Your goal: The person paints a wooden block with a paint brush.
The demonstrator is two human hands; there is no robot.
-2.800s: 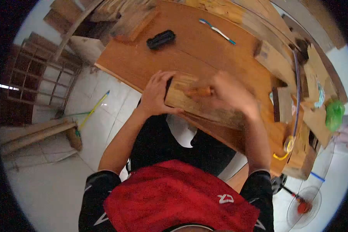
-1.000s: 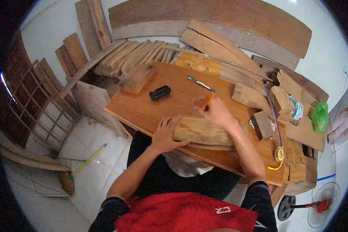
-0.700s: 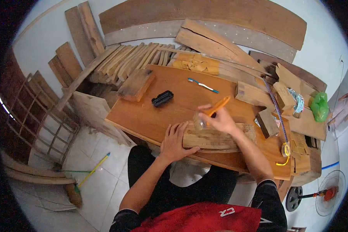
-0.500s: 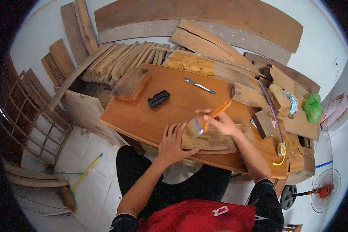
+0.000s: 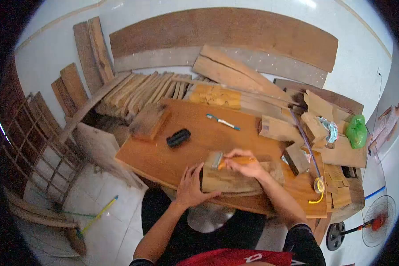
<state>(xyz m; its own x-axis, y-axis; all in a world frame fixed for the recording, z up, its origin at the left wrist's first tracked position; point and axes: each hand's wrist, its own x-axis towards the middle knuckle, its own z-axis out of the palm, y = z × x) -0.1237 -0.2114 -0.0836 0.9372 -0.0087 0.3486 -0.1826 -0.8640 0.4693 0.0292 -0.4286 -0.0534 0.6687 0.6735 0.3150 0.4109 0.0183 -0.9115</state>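
My right hand (image 5: 244, 167) is closed around the orange handle of a flat paintbrush (image 5: 217, 161). The brush's metal band and bristles overlap the far left part of a wooden board (image 5: 230, 181) with uneven, darker patches on its face. Against that board's left end rests my left hand (image 5: 190, 187), fingers stretched out and thumb along the near edge. The board lies near the front edge of a brown tabletop (image 5: 151, 155). Behind my hands are a black brush-like block (image 5: 178, 138) and a blue-and-white toothbrush (image 5: 223, 122).
A wood block (image 5: 151, 124) sits at the table's back left. On the right are more wood blocks (image 5: 297, 158), a tape measure (image 5: 318, 185) and a green bag (image 5: 356, 131). Stacked wood strips (image 5: 135, 95) line the back. A fan (image 5: 378, 221) stands right; a person (image 5: 385, 126) is farther off.
My right hand has turned the paintbrush from steeply raised to nearly level, its head now pointing left and farther back. The camera view has tilted up; my left hand stays at the board's end.
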